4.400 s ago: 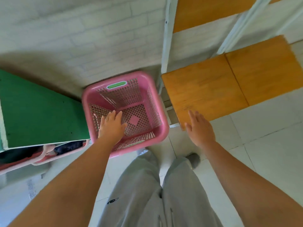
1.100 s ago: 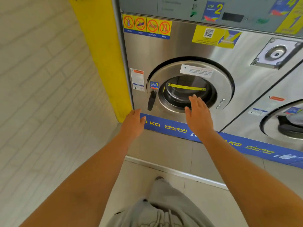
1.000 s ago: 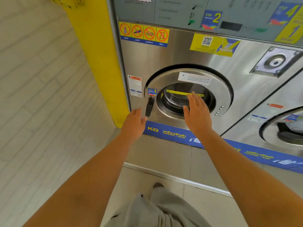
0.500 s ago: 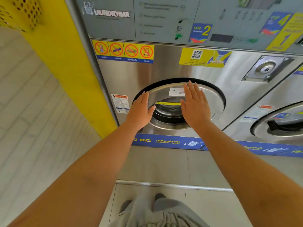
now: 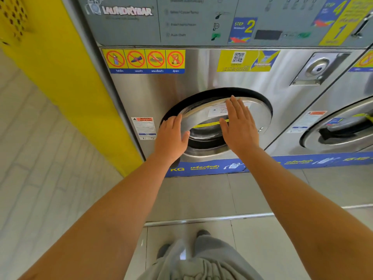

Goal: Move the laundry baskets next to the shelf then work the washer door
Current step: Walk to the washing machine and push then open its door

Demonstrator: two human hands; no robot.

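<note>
A stainless steel front-loading washer [image 5: 181,91] fills the view ahead. Its round metal door [image 5: 260,116] with a glass window sits in a black gasket ring. My left hand [image 5: 171,138] lies flat over the door's left rim, where the black handle is hidden beneath it. My right hand [image 5: 239,126] presses flat on the door's face, fingers spread, over a white label. Whether the door is latched I cannot tell. No laundry basket or shelf is in sight.
A yellow panel [image 5: 66,93] borders the washer on the left, beside a pale brick wall [image 5: 34,178]. A second washer [image 5: 343,128] stands to the right. A coin slot [image 5: 316,69] sits upper right. My grey trousers and shoes are on the tiled floor [image 5: 272,249] below.
I have turned from the pink basket by the shelf to the washer. Over the last second both hands rose from below the door onto it, the left covering the handle.
</note>
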